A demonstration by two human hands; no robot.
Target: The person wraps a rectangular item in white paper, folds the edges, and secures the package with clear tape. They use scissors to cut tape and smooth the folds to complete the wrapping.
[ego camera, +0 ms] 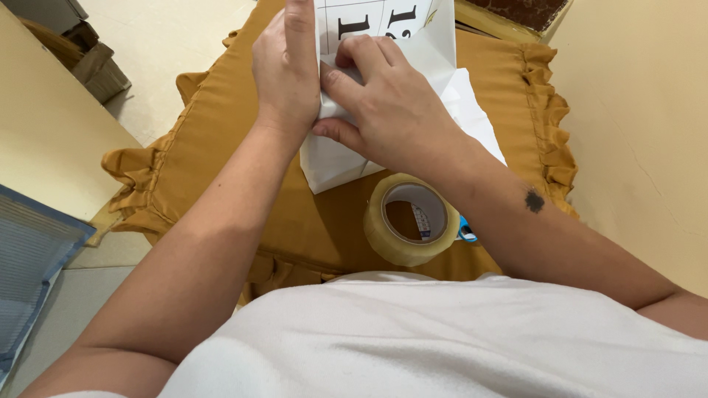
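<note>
A white paper-wrapped package (pixel 335 158) lies on a mustard-yellow cushion (pixel 221 133) with frilled edges. Large black printed marks show on the paper's upper part. My left hand (pixel 286 66) presses flat on the package's left side, fingers stretched upward. My right hand (pixel 380 103) pinches a fold of the white paper at the middle of the package, thumb underneath. A roll of clear packing tape (pixel 409 219) rests on the cushion just below my right wrist, untouched.
A small blue object (pixel 466 232) peeks out beside the tape roll under my right forearm. Brown cardboard boxes (pixel 88 59) sit on the floor at upper left. A blue-grey ribbed panel (pixel 29 258) lies at the left edge. Cream walls stand on both sides.
</note>
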